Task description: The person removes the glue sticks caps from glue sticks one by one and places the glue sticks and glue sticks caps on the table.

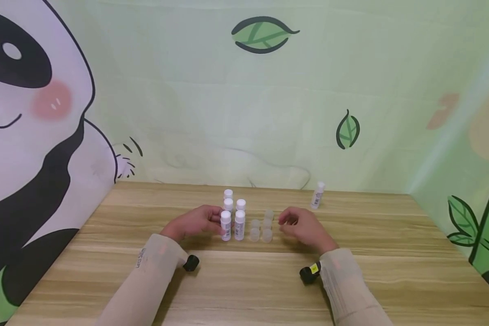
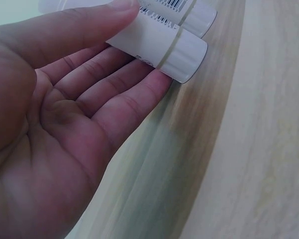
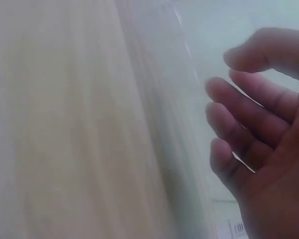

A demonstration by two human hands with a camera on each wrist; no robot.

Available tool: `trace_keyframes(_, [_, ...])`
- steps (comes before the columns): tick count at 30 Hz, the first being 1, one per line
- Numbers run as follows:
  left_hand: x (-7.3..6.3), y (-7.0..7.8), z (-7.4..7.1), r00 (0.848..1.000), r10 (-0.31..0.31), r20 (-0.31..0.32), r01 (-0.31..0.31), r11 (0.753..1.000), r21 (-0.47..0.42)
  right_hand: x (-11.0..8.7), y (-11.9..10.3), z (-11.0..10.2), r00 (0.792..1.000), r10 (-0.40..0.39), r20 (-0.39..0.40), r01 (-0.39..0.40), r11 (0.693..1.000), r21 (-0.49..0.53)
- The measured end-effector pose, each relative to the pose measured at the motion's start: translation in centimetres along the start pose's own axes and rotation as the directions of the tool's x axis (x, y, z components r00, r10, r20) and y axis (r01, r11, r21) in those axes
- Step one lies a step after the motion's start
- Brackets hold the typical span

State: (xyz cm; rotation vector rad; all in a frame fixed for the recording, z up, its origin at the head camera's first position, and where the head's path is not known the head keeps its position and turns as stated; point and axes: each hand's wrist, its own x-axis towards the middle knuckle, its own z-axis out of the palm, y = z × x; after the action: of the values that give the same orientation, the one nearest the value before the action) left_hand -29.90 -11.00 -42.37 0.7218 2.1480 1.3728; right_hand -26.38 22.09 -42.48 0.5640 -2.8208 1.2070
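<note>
Several small white bottles with white caps and barcode labels stand upright in two columns in the head view. My left hand (image 1: 199, 222) is at the front left bottle (image 1: 226, 226), thumb across its label and fingers behind it. In the left wrist view, the thumb of the hand (image 2: 74, 114) lies over the bottle's label (image 2: 144, 37). The front right bottle (image 1: 239, 226) stands close beside it. My right hand (image 1: 305, 227), fingers loosely bent and holding nothing, hovers just right of several small translucent containers (image 1: 267, 235). The right wrist view shows these fingers (image 3: 224, 119) apart from the thumb.
One more white bottle (image 1: 318, 195) stands alone near the back edge of the wooden table (image 1: 244, 285), right of the others. Behind the table hangs a green printed backdrop (image 1: 187, 90) with leaves and a panda.
</note>
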Motion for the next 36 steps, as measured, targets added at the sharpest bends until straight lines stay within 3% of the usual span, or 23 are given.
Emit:
trace_keyframes(6, [0.1,-0.1,0.0,1.0,0.001,-0.001,-0.001,1.0,-0.003,0.0,0.2,-0.2,0.994,0.026,-0.103,-0.023,0.999,0.028])
trace_keyframes(13, [0.1,-0.2,0.0,1.0,-0.006,-0.005,0.006,1.0,0.009,0.1,0.6,-0.6,0.973,0.067,-0.22,-0.06,0.998,0.036])
trace_keyframes(24, [0.2,-0.3,-0.1,1.0,-0.022,-0.02,0.022,1.0,-0.002,0.3,1.2,-0.8,0.941,0.149,-0.303,-0.128,0.988,0.088])
trace_keyframes(27, [0.2,-0.4,-0.1,1.0,-0.019,-0.018,0.019,1.0,-0.005,0.3,1.2,-0.9,0.92,0.178,-0.35,-0.149,0.983,0.108])
trace_keyframes(33, [0.2,-0.4,-0.1,1.0,-0.02,-0.018,0.02,1.0,-0.004,0.4,1.5,-1.1,0.842,0.223,-0.49,-0.178,0.974,0.138])
trace_keyframes(36, [0.2,-0.4,-0.1,1.0,-0.018,-0.018,0.018,1.0,-0.003,0.4,1.7,-1.2,0.821,0.233,-0.522,-0.185,0.972,0.143])
